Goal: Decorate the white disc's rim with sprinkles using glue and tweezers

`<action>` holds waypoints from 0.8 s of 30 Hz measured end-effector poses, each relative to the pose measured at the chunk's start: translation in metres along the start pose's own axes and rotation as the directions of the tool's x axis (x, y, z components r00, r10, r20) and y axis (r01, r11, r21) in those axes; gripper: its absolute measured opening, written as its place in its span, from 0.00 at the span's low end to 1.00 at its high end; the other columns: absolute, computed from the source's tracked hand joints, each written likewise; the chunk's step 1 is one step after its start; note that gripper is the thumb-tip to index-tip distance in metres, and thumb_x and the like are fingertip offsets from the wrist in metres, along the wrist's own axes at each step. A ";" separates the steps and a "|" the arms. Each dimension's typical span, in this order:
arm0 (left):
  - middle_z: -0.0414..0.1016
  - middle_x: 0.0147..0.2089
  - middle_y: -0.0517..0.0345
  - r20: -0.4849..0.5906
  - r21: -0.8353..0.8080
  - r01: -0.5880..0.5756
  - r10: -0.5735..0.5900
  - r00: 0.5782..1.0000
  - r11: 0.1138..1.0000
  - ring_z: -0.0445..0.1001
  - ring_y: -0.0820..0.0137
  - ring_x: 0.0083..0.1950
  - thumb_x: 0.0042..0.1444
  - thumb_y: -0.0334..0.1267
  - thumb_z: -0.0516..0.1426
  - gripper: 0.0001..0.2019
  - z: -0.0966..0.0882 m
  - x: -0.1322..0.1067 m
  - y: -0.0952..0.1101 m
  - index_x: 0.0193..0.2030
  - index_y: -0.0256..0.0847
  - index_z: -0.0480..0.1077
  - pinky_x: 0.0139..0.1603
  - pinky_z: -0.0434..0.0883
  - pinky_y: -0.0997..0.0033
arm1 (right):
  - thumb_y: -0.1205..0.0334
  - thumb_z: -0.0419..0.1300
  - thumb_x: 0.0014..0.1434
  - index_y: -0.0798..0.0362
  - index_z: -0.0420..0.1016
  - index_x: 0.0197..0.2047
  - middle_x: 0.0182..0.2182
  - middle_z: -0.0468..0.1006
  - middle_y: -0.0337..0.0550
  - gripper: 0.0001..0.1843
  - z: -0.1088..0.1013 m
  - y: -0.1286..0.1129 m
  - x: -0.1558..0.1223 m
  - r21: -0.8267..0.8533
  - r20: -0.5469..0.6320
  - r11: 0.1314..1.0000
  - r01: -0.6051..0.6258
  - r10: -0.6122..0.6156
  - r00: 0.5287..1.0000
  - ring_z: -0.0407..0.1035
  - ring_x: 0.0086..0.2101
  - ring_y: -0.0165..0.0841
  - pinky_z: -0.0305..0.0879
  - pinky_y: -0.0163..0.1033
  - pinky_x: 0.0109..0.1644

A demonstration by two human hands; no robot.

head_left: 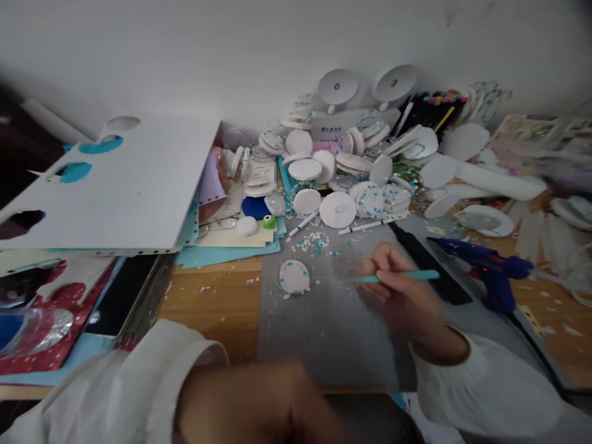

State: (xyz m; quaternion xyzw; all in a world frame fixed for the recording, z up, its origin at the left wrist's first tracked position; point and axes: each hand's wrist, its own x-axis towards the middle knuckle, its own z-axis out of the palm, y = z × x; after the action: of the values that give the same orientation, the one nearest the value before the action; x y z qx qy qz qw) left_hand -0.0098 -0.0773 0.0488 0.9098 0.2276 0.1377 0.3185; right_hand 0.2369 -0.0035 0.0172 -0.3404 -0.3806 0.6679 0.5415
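Observation:
My right hand point(393, 277) is closed around a slim teal pointed tool point(423, 275), like a craft pen or tweezers, its tip directed left above the grey cutting mat point(287, 345). Low in the head view, my left hand point(259, 401) is smeared by motion and partly cut off, so its fingers cannot be made out. On the mat, between the two hands and farther off, lies a small white disc point(295, 277) edged with blue and white dots. Beyond it a loose pile of tiny blue and white paper dots point(312, 242) is scattered.
Many white round pieces point(337, 209) are heaped against the wall. At right lie a blue glue gun point(497, 271) and a long black tool point(430, 265). White pens point(365, 227), a green punch point(269, 221) and glasses point(222, 223) sit behind the mat. A large white board point(139, 191) occupies the left.

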 end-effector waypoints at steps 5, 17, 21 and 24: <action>0.64 0.17 0.66 0.302 -0.797 0.420 -0.316 0.900 0.434 0.56 0.81 0.13 0.65 0.40 0.45 0.16 -0.019 0.050 -0.031 0.44 0.38 0.72 0.12 0.57 0.83 | 0.56 0.53 0.61 0.48 0.58 0.32 0.25 0.60 0.36 0.09 0.009 -0.020 -0.029 -0.338 0.312 0.936 0.101 0.010 0.950 0.56 0.26 0.29 0.53 0.35 0.28; 0.63 0.17 0.68 0.470 -0.846 0.533 -0.458 0.754 0.008 0.58 0.84 0.17 0.49 0.50 0.61 0.18 -0.023 0.053 -0.044 0.28 0.34 0.67 0.16 0.54 0.84 | 0.58 0.45 0.66 0.49 0.61 0.35 0.24 0.71 0.34 0.09 0.020 -0.020 -0.016 -0.604 0.692 0.586 0.540 0.049 0.720 0.64 0.28 0.26 0.57 0.34 0.33; 0.63 0.17 0.68 0.496 -0.838 0.545 -0.451 0.742 -0.024 0.59 0.83 0.17 0.46 0.50 0.64 0.18 -0.023 0.049 -0.049 0.28 0.35 0.67 0.16 0.54 0.83 | 0.57 0.42 0.67 0.50 0.64 0.38 0.26 0.72 0.37 0.13 0.024 -0.033 -0.013 -0.606 0.709 0.602 0.521 0.112 0.696 0.65 0.29 0.27 0.58 0.34 0.34; 0.63 0.17 0.68 0.526 -0.824 0.564 -0.449 0.722 -0.058 0.58 0.83 0.16 0.45 0.49 0.64 0.17 -0.028 0.047 -0.052 0.29 0.35 0.69 0.15 0.52 0.83 | 0.60 0.44 0.67 0.50 0.65 0.39 0.27 0.72 0.38 0.10 0.026 -0.036 -0.011 -0.604 0.708 0.583 0.543 0.080 0.702 0.64 0.29 0.26 0.59 0.33 0.33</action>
State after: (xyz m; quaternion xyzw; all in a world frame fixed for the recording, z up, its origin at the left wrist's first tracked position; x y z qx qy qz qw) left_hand 0.0024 -0.0036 0.0413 0.3457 0.3915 0.0773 0.8492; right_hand 0.2332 -0.0138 0.0620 -0.2180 -0.8425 0.4236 0.2513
